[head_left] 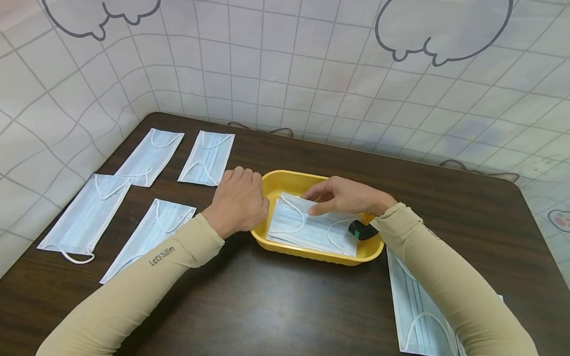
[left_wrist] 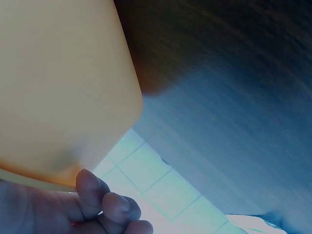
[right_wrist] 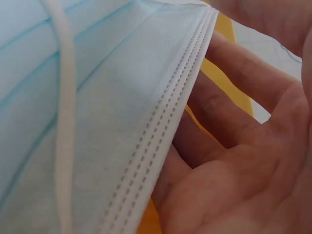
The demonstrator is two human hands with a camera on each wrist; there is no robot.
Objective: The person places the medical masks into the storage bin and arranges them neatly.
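While the left hand (head_left: 240,202) grips the left end of a yellow tray (head_left: 285,182) at the middle of the head view, the right hand (head_left: 348,195) reaches into it from the right. A stack of face masks (head_left: 318,235) lies inside the tray, white ear loops uppermost. On the left hand the fingers are curled together, and the left wrist view shows the fingertips (left_wrist: 90,187) against the tray's rim, at lower left. At upper right of the right wrist view, the right thumb and index finger are pinched on the corner of 1 mask (right_wrist: 126,97), the other fingers spread behind its stitched edge. Left of the tray, 4 loose masks (head_left: 90,212) lie on the dark wooden table (head_left: 260,315): 2 at upper left, 1 at far left and 1 partly under the beige left sleeve (head_left: 131,299). At lower right, another mask (head_left: 422,317) shows beneath the right sleeve (head_left: 452,275), with a further white edge beside it. Just below the right hand, a black device (head_left: 359,230) with a green patch sits at the wrist. Across the top of the frame hangs a white grid-patterned sheet (head_left: 318,68) with 2 dark cartoon outlines.
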